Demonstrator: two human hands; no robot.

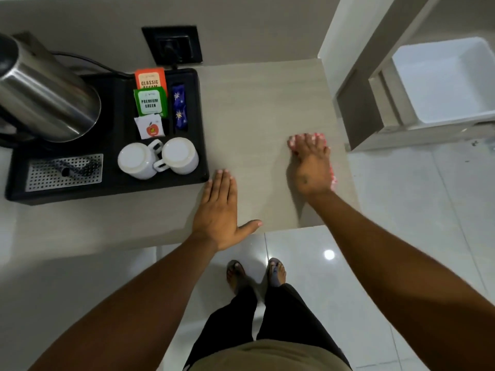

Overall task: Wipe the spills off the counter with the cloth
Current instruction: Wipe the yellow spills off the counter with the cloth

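The beige counter (254, 108) runs from the wall to its front edge. My right hand (310, 167) lies flat near the counter's right edge, pressing down on a pink cloth (333, 180). The hand hides most of the cloth; only pink edges show past the fingertips and along the hand's right side. My left hand (218, 210) rests palm down on the counter near the front edge, fingers together, thumb out, holding nothing. I cannot make out any spill on the surface.
A black tray (199, 129) at the left holds a steel kettle (45, 95), two upturned white cups (158, 159), tea sachets (150, 101) and a perforated metal drip plate (64, 172). A black wall socket (172, 45) is behind. A white bin (444, 81) stands at right.
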